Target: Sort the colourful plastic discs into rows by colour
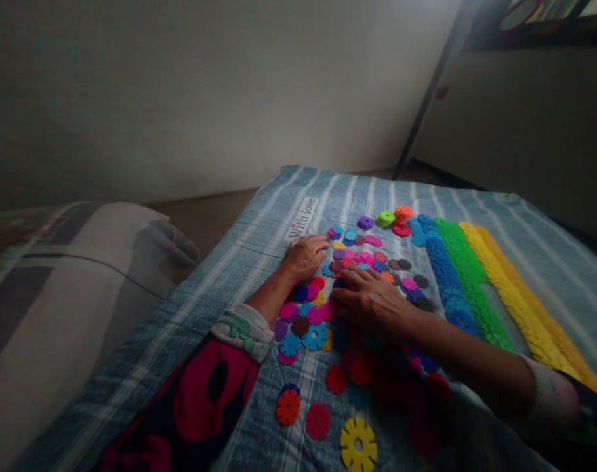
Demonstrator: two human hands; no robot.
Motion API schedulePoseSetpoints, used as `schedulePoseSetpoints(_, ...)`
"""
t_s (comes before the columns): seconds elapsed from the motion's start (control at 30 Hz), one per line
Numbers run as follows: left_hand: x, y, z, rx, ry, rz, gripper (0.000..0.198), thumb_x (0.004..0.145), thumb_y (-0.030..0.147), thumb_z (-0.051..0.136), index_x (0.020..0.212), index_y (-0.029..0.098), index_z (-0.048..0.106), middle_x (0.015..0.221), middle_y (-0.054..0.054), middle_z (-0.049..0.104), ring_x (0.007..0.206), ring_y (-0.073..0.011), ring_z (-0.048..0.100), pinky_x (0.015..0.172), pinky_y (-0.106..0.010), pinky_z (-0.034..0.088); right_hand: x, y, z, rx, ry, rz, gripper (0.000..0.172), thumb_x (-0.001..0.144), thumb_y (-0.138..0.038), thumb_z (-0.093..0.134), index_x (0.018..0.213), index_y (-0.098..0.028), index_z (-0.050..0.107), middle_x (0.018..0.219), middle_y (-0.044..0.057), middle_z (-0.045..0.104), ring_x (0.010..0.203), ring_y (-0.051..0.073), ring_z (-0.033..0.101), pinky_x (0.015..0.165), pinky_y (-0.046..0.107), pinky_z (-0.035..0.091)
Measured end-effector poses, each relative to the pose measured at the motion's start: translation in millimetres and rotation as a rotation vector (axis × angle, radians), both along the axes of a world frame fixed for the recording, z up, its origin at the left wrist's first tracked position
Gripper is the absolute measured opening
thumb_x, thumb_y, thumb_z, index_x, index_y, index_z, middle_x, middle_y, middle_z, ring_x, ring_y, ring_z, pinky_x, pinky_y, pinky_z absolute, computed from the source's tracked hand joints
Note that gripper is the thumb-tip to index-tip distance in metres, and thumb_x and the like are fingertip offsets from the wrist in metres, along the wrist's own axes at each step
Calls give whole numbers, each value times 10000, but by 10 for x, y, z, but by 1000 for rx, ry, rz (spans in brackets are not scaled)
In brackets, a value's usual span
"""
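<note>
The loose notched discs (313, 337), in many colours, lie scattered between, beside and below your two hands. Your right hand (374, 298) is low over the middle of them, with its fingers bent downward; I cannot tell whether they pinch a disc. Your left hand (307, 255) is at the left edge of the same discs, its fingers close together and pointing to the right; whether they hold something, I cannot tell either. Nearer to you than both hands, a yellow disc (358, 446) and a red disc (319, 421) lie apart from the others. Beyond your right hand there are small piles, among them a purple one (365, 223) and a light green one (385, 219). To the right of this hand run long rows in blue (443, 278), green (468, 282) and yellow (512, 288). Under everything is a striped blue cloth (252, 239).
</note>
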State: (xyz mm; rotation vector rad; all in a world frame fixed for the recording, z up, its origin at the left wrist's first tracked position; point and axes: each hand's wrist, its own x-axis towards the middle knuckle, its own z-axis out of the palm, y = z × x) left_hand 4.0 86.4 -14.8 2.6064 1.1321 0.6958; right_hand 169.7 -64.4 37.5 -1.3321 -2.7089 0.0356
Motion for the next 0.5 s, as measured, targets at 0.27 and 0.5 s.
schedulePoseSetpoints(0.27, -16, 22, -31, 13, -14, 0, 303, 813, 185, 488, 1020, 250, 699, 1268, -13, 650, 1184, -168, 586, 1073, -351, 423, -96, -352, 3, -79, 8, 130, 286, 966, -401, 474, 1170, -238, 590, 1105, 83, 578, 1056, 236, 505, 910, 423, 405)
schedulePoseSetpoints(0.5, -16, 31, -28, 5, -25, -4, 305, 809, 193, 488, 1024, 242, 698, 1262, -16, 653, 1187, -175, 584, 1075, -358, 424, 196, -486, -2, -54, -13, 27, 277, 936, -310, 532, 1189, -219, 602, 1209, 134, 576, 1135, 278, 521, 939, 472, 424)
